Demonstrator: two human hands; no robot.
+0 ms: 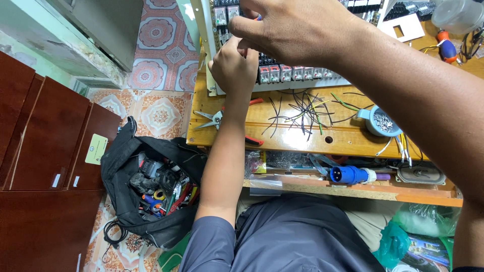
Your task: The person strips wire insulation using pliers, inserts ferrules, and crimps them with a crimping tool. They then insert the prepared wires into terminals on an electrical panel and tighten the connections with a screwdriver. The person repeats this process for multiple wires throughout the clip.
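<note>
My left hand (233,68) is raised in a closed fist against the left side of a white electrical panel (297,80) that carries rows of relays and terminal blocks. My right hand (297,27) reaches across from the right, fingers pinched on a small blue-tipped thing at the panel's upper part; what it is I cannot tell. What the left fist holds is hidden. The panel leans at the back of a wooden workbench (282,138). Loose cut wires (302,113), black, yellow and green, lie on the bench just below the hands.
Red-handled wire cutters (217,118) lie left of my left arm. A blue cup of small metal parts (381,121) stands right. A blue industrial plug (349,175) rests on the lower shelf. An open black tool bag (151,186) sits on the tiled floor beside brown cabinets (45,146).
</note>
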